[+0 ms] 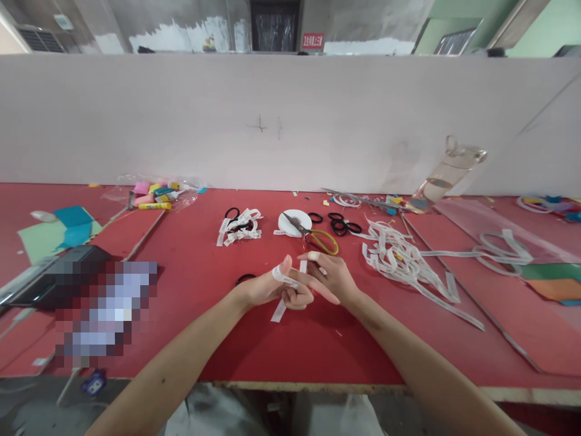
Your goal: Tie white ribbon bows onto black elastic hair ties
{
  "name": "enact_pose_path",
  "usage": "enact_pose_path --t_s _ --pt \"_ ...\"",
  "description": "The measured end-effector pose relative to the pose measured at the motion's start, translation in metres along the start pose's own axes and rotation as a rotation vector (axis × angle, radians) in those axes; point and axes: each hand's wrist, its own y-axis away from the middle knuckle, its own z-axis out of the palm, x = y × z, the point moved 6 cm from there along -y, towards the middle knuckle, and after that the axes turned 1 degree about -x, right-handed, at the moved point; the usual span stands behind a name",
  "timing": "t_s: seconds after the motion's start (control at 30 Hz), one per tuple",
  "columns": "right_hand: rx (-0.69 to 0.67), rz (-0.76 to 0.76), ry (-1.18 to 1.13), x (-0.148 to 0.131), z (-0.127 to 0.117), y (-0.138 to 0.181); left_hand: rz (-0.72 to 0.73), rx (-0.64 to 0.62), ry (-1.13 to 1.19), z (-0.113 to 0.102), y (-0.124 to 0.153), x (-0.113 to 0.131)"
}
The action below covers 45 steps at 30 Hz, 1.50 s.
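Note:
A white printed ribbon (285, 277) loops over the thumb and extended fingers of my left hand (290, 292), with a loose end hanging below. The other fingers of that hand are curled in on it. My right hand (333, 275) meets the left from the right side, its fingers closed at another stretch of the ribbon; part of the grip is hidden. A white band (313, 257) sits around one right finger. Just beyond the hands, yellow-handled scissors (324, 240) lie with their blades over a white disc (290, 223). A black ring (246, 278) is partly behind my left wrist.
A tangled ribbon pile (403, 254) lies to the right. Black hair ties (345, 226) and a ribbon-wrapped bundle (240, 227) lie further back. A tilted clear bottle (442, 175) leans near the white partition (181, 121). At left are a blurred phone (113, 309) and a black case (77, 275).

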Motion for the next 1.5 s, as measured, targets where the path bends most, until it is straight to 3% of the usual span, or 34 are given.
enact_pose_path --t_s 0.13,0.3,0.47,0.67,0.8,0.9,1.07,1.13,1.2,1.27,1.33,1.43,1.5 --pt "0.056 -0.003 -0.016 -0.005 -0.006 -0.004 -0.172 -0.025 -0.313 0.0 0.0 -0.004" --pt "0.137 0.09 -0.096 -0.008 -0.013 -0.003 -0.33 0.229 -1.065 -0.013 0.0 -0.006" --pt "0.197 0.121 -0.143 -0.018 -0.017 0.001 -0.36 0.347 -1.353 -0.018 0.001 -0.005" --pt "0.2 0.07 -0.197 -0.027 -0.019 0.003 -0.36 0.452 -1.292 -0.035 0.007 -0.005" --pt "0.208 0.18 -0.299 -0.019 -0.018 0.002 -0.191 0.46 -0.671 -0.04 0.009 -0.009" --pt "0.286 0.314 -0.411 -0.01 -0.02 0.002 -0.063 0.408 -0.236 -0.039 0.007 -0.012" --pt "0.396 0.429 -0.528 0.01 -0.019 0.001 -0.041 0.298 -0.049 -0.034 0.001 -0.019" --pt "0.421 0.515 -0.534 0.024 -0.016 0.004 0.029 0.392 -0.031 -0.039 0.001 -0.014" --pt "0.472 0.583 -0.469 0.036 -0.018 0.007 0.096 0.584 -0.063 -0.05 0.006 -0.007" --pt "0.569 0.539 -0.339 0.035 -0.026 0.01 0.11 0.782 -0.189 -0.059 0.013 0.0" --pt "0.574 0.392 -0.216 0.02 -0.031 0.008 0.098 0.906 -0.405 -0.063 0.02 0.007" --pt "0.251 0.182 -0.188 -0.011 -0.013 0.0 0.092 0.926 -0.755 -0.059 0.021 0.012" --pt "0.113 0.214 -0.234 -0.018 0.003 0.001 0.046 0.869 -0.939 -0.052 0.017 0.01"
